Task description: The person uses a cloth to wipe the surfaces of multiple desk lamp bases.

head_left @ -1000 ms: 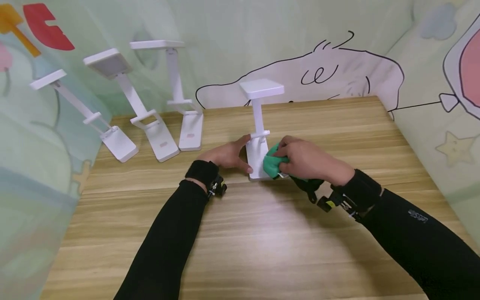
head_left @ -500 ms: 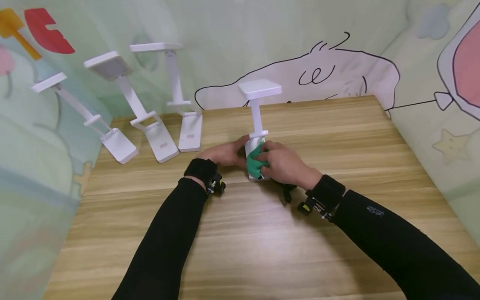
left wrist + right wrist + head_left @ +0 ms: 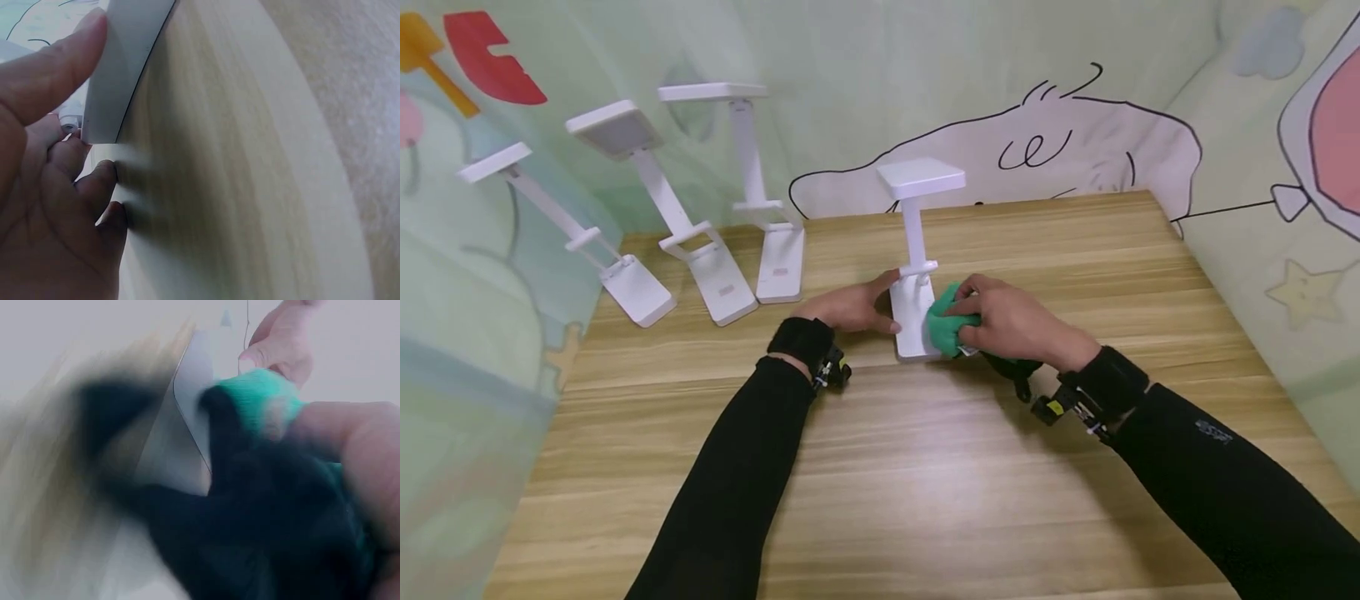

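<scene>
A white desk lamp point(image 3: 913, 312) stands upright on the table, its flat head raised at the back. At the left side of its base is my left hand point(image 3: 850, 308), index finger by the hinge and thumb at the near part of the edge. The left wrist view shows that thumb point(image 3: 69, 62) along the base's side. My right hand point(image 3: 1011, 321) pinches a bunched green cloth point(image 3: 946, 323) against the base's right edge. A dark part point(image 3: 269, 525) hangs below the cloth, large and blurred in the right wrist view.
Three similar white lamps stand at the back left: a left one point(image 3: 638, 292), a middle one point(image 3: 724, 283) and a right one point(image 3: 781, 265). A printed curtain point(image 3: 850, 100) hangs behind the wooden table point(image 3: 880, 483).
My right hand swept the cloth leftward over the lamp base, then came back to its right edge. My left hand and the lamp stay in nearly the same place.
</scene>
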{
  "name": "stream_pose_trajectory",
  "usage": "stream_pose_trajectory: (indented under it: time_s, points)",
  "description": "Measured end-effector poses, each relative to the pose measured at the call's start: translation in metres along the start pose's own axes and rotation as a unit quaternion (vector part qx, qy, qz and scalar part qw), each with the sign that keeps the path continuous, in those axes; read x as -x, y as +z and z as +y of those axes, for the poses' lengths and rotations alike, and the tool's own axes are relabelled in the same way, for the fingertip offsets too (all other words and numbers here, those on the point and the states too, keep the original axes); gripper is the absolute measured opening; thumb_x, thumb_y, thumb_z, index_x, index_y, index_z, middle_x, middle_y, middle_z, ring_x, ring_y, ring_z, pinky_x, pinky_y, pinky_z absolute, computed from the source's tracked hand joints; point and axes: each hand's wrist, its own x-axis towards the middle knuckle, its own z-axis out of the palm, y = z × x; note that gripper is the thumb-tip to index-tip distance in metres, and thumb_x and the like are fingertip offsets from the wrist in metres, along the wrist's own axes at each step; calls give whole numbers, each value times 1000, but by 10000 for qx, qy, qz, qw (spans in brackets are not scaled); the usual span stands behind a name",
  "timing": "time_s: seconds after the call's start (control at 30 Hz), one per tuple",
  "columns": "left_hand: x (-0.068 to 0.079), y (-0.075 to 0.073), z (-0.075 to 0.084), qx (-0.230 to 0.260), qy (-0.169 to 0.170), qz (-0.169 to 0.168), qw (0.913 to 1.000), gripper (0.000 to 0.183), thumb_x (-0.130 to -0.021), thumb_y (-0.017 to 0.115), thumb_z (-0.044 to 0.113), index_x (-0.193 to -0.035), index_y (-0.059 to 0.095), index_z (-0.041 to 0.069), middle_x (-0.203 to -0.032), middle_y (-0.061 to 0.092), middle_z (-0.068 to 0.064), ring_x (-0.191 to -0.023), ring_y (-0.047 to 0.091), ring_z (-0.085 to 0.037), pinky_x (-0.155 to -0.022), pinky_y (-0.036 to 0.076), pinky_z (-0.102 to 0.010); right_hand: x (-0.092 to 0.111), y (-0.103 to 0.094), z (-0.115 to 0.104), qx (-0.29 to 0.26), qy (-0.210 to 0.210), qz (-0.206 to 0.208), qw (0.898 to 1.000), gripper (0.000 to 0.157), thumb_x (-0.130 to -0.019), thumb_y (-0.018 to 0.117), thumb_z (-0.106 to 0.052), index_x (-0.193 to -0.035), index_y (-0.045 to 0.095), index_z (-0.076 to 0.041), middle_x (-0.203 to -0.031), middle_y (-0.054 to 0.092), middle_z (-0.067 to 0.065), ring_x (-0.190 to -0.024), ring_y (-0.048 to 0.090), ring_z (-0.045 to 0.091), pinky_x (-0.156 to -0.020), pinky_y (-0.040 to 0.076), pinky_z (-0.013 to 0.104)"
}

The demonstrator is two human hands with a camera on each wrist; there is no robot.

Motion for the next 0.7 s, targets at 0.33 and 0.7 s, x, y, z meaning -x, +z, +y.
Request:
stream_pose_trajectory:
  time_s: [0.33, 0.7]
  points:
    - [-2, 0, -1, -677, 221, 281, 9971, 74, -98, 50, 38, -156, 8, 24, -154, 34, -11, -131, 39, -18, -110, 34, -36, -20, 51, -33, 875, -1326, 597, 9855, 40, -84, 73, -36, -115, 66, -13, -114, 55, 12, -99, 51, 25, -84, 49, 44]
    - [-1, 2, 1, -218, -34, 377, 9990, 79, -94, 60, 37, -156, 11, 25, -153, 34, -10, -132, 36, -18, -111, 32, -37, -10, 55, -20, 686, -978, 781, 9898, 32, -80, 77, -27, -104, 60, -15, -110, 52, 8, -94, 51, 25, -74, 53, 42]
